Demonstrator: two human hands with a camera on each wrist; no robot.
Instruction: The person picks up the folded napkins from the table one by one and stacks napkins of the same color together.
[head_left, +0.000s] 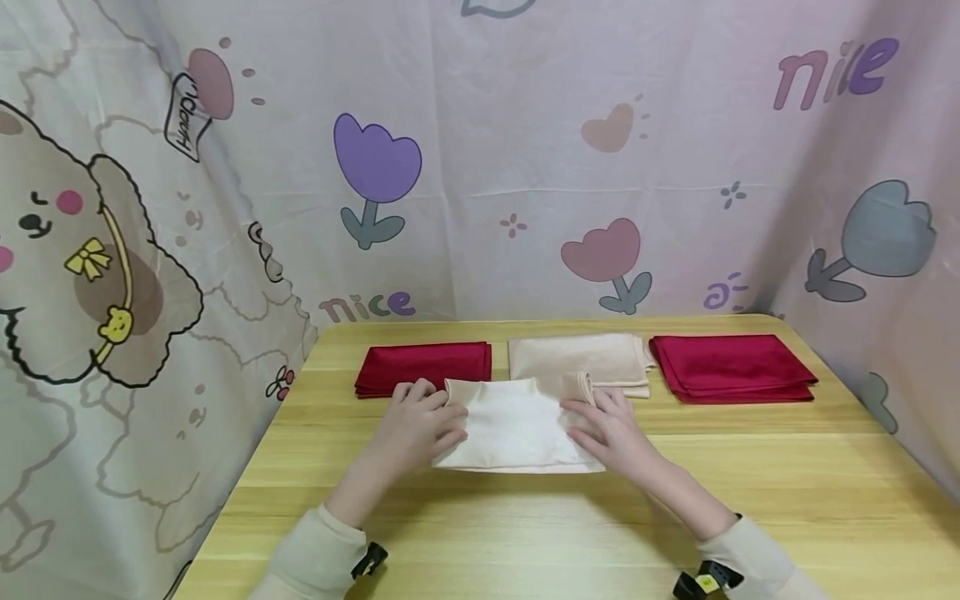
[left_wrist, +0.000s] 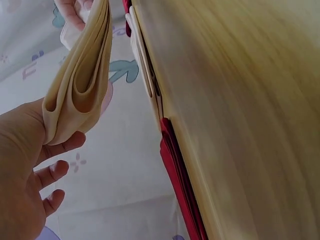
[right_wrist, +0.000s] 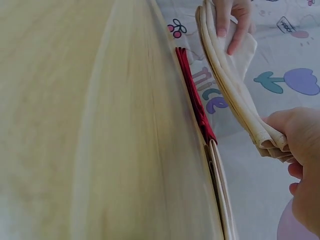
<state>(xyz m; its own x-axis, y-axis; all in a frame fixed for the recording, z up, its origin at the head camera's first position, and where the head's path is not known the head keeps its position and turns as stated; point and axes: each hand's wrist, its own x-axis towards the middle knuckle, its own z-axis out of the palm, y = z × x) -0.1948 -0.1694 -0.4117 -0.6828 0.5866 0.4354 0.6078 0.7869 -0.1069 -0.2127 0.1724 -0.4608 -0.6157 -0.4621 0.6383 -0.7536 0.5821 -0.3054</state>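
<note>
A folded cream cloth [head_left: 517, 425] is held up off the table between both hands. My left hand [head_left: 416, 425] pinches its left side, with several fingers spread over the front face. At the opposite side my right hand [head_left: 611, 433] grips the cloth in the same way. Stacked, looped layers of the cream cloth [left_wrist: 82, 85] show in the left wrist view, above the left palm. In the right wrist view the layered edge of the cloth [right_wrist: 240, 105] runs between the two hands, and the right thumb lies on top.
Along the back of the wooden table [head_left: 525, 533] lie a folded dark red cloth [head_left: 427, 367] at left, another folded cream cloth [head_left: 577, 358] in the middle and a second red cloth [head_left: 731, 367] at right. A printed curtain [head_left: 465, 167] hangs behind the table.
</note>
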